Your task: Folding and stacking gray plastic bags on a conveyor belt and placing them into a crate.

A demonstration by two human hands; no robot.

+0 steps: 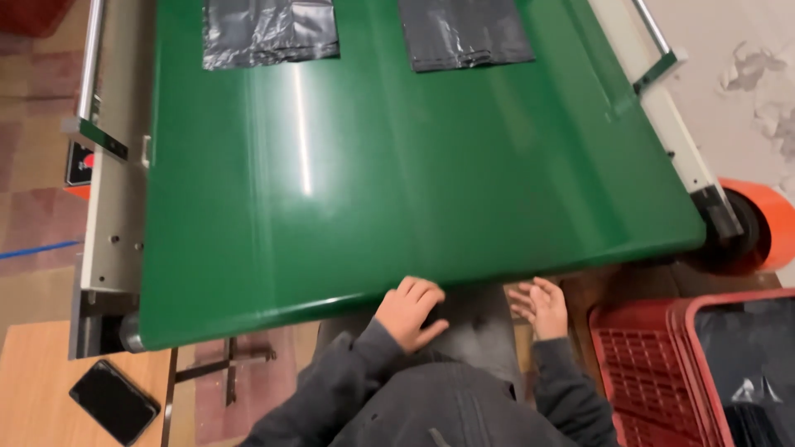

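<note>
A wide green conveyor belt (397,165) fills the view in front of me. Two flat stacks of black plastic bags lie at its far end, one on the left (269,31) and one on the right (464,31). My left hand (410,313) rests with curled fingers on my lap just below the belt's near edge and holds nothing. My right hand (542,306) hovers beside it, fingers spread and empty, just under the belt's edge. Both hands are far from the bags.
A red plastic crate (642,372) stands at my right, with black bags in a second crate (745,364) beside it. An orange roller (766,223) sits at the belt's right corner. A dark phone (113,401) lies on a wooden surface at the lower left.
</note>
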